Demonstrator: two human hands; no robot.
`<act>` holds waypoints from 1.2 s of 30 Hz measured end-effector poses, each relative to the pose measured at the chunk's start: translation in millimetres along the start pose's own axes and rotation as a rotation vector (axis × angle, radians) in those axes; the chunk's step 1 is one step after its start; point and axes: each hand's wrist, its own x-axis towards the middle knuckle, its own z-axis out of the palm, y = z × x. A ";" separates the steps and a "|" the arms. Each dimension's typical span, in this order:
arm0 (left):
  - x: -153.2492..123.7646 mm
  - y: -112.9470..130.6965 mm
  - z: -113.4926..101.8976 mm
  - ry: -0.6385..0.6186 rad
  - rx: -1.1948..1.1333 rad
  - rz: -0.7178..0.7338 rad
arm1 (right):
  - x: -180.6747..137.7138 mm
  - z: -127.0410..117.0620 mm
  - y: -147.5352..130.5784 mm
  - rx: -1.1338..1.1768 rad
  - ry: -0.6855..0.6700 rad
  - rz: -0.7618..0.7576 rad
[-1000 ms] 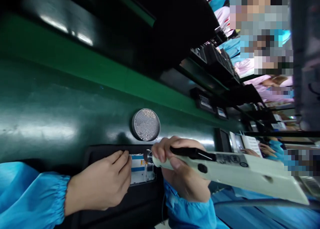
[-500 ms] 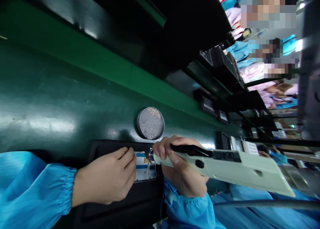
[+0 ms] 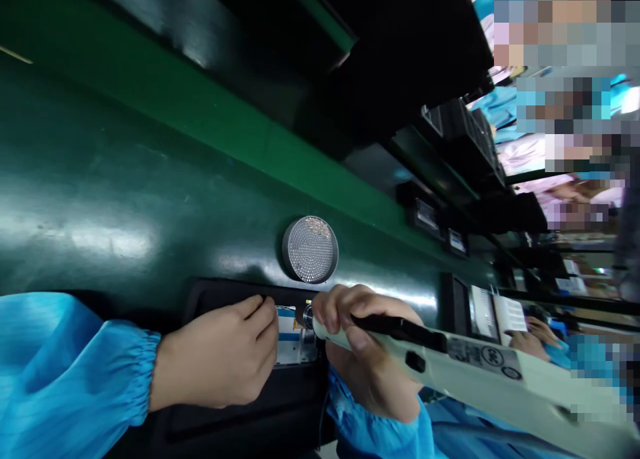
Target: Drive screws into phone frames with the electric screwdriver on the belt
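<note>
1. Because the opened phone-like device [image 3: 286, 354] lay in a black tray [image 3: 215, 292], seemingly so it would not slide on the green bench [image 3: 150, 192], we had it low in view, towards six o'clock, an orange flex ribbon [image 3: 297, 324] showing between our hands.
2. We had the round perforated metal dish [image 3: 311, 249] at twelve o'clock from the device, just beyond the tray, presumably for easy reach; neither hand touched it.
3. Our left hand [image 3: 220, 359] covered the device's nine o'clock end, probably to steady it. We bunched and bent its fingers, fingertips [image 3: 270, 304] near the upper edge; with the thumb hidden, we could not tell whether it gripped or merely rested.
4. Our right hand [image 3: 375, 365], at three o'clock, was wrapped around the front of a pale electric screwdriver [image 3: 475, 379], perhaps for close control of its tip, with the black lever [image 3: 415, 331] running back from our fingers.
5. We slanted that tool from the device towards four o'clock; whether its tip touched, we could not tell.
6. We held the hands apart, our left forearm entering from nine o'clock, our right rising from six.
</note>
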 end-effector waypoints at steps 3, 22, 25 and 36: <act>1.2 0.7 1.5 0.033 -0.020 -0.040 | -0.5 -0.8 -1.8 0.006 -0.012 0.016; 14.1 36.7 -42.5 0.013 0.081 0.014 | 47.5 -72.5 -44.7 0.134 0.522 -0.218; 15.9 34.8 -56.4 0.001 0.003 0.100 | 48.2 -77.8 -49.6 0.136 0.524 -0.271; 26.0 26.1 -67.0 -0.072 -0.083 0.185 | 48.5 -80.7 -49.3 0.155 0.416 -0.415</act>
